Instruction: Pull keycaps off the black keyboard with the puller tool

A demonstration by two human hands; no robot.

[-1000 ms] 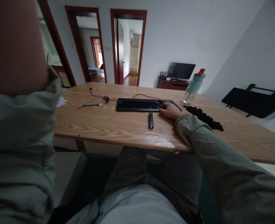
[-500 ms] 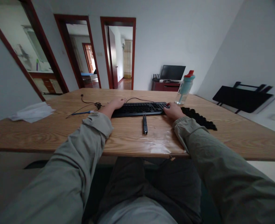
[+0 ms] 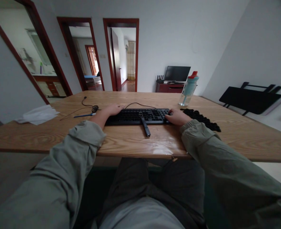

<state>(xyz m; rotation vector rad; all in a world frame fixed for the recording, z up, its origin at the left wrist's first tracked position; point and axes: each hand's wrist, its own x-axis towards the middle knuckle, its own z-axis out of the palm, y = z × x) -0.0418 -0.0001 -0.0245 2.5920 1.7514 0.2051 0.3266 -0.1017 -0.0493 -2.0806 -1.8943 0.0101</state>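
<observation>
Nearest us, the black tool (image 3: 145, 127) rests its wire end on the keyboard (image 3: 131, 117), flat on the table (image 3: 121, 138). We bracket its ends, probably for steadiness: our right hand (image 3: 178, 117) curls its fingers closed around one; our left hand (image 3: 112, 110) touches the other, its finger spread unclear.

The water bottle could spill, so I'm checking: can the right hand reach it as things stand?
Probably yes: the water bottle stands just beyond the right hand with nothing visible blocking, though that hand is at the keyboard.
</observation>
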